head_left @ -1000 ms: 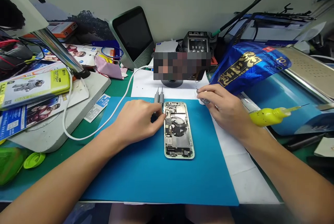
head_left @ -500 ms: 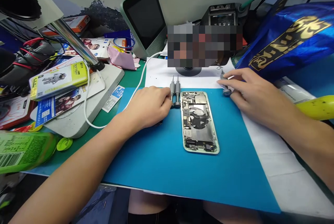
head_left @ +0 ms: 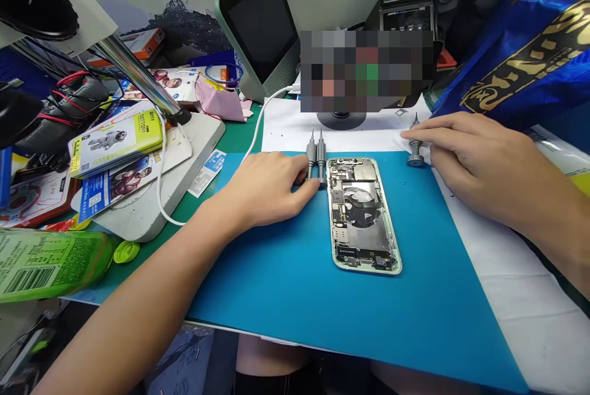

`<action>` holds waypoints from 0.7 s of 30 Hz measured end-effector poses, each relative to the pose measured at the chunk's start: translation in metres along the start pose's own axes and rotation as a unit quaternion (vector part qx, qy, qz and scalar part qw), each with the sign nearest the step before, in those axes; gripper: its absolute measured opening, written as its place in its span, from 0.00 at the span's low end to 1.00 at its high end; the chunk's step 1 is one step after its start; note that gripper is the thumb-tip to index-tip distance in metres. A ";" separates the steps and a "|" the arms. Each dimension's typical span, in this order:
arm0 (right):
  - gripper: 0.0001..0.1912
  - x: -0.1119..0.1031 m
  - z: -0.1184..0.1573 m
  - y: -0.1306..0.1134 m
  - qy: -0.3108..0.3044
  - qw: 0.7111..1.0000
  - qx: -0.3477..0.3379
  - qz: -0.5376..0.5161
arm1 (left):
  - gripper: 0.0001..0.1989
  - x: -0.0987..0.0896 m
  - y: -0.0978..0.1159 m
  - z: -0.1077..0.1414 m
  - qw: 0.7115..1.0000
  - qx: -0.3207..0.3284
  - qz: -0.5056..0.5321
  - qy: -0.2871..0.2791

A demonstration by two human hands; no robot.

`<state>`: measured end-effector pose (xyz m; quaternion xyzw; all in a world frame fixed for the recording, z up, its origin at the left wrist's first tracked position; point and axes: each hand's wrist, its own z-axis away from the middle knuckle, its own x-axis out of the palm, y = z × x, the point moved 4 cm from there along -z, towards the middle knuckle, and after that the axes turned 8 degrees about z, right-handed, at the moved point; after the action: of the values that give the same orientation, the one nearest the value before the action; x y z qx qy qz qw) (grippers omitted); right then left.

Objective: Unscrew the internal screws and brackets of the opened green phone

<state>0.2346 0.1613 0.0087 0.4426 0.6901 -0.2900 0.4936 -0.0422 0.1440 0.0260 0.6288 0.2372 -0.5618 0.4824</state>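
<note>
An opened phone (head_left: 364,217) with a pale green frame lies face up on the blue mat, its inner parts showing. Just left of it, two grey precision screwdrivers (head_left: 321,152) lie side by side, tips pointing away from me. My left hand (head_left: 271,189) rests on the mat with its thumb and curled forefinger closed at the handle of the left one. On the right, a third grey screwdriver (head_left: 415,152) is at my right hand (head_left: 479,155). The forefinger crosses over its shaft and the thumb is beside the handle; part of this grip is hidden.
Behind the phone stands a blurred-out device on a round black base (head_left: 341,120). A blue bag (head_left: 520,57) is at the right. A white cable (head_left: 258,131) runs past my left hand. A yellow box (head_left: 117,140), a green bottle (head_left: 50,266) and a lamp post (head_left: 138,75) crowd the left.
The right screwdriver has turned so that its tip points more directly away from me, my right fingers still over it. My left thumb has extended along the screwdriver bases. The whole view has shifted slightly.
</note>
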 end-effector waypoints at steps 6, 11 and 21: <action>0.23 0.000 0.001 0.003 0.011 1.000 0.012 -0.016 | 0.16 0.000 -0.001 0.000 1.000 0.012 -0.005 -0.014; 0.23 -0.002 0.005 0.002 0.017 0.999 0.029 -0.017 | 0.13 0.000 -0.003 -0.002 1.000 -0.023 -0.004 0.020; 0.23 -0.003 0.005 0.000 0.024 0.998 0.015 -0.047 | 0.11 -0.003 -0.003 -0.002 0.996 -0.049 0.028 0.066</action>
<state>0.2370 0.1563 0.0097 0.4236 0.7176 -0.3125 0.4561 -0.0445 0.1480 0.0270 0.6468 0.2779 -0.4929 0.5114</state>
